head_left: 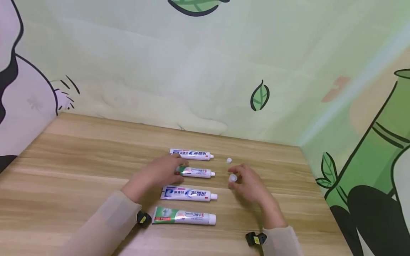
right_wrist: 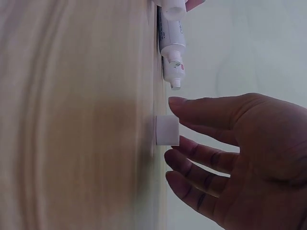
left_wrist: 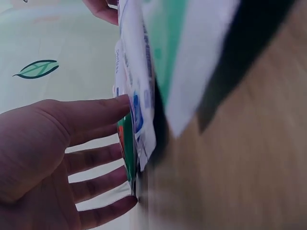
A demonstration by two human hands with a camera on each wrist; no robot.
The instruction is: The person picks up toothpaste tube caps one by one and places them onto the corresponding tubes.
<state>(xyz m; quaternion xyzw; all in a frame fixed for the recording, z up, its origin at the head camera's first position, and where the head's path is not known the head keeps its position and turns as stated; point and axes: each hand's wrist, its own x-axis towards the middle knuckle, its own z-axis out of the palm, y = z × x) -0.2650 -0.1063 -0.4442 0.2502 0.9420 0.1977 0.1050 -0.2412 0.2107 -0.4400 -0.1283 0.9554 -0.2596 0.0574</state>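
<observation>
Several toothpaste tubes lie in a column with their nozzle ends to the right. My left hand (head_left: pixel 166 170) rests with extended fingers spread about the tail of an uncapped green-and-white toothpaste tube (head_left: pixel 196 172). In the left wrist view, the thumb (left_wrist: pixel 91 112) overlaps the tubes' tail ends. Around a white cap (right_wrist: pixel 167 130) on the table, my right hand (head_left: pixel 248 182) holds its thumb and fingers apart, with a gap between fingertips and cap in the right wrist view. Farther back lie an uncapped blue-and-white tube (head_left: pixel 192 154) and a smaller white cap (head_left: pixel 229 160).
Nearer me are a blue-and-white tube (head_left: pixel 189 193) and a larger green-and-white tube (head_left: pixel 184 216) with its white cap on. The wooden table (head_left: pixel 96 149) meets a printed wall covering (head_left: pixel 144 71) at the back and sides.
</observation>
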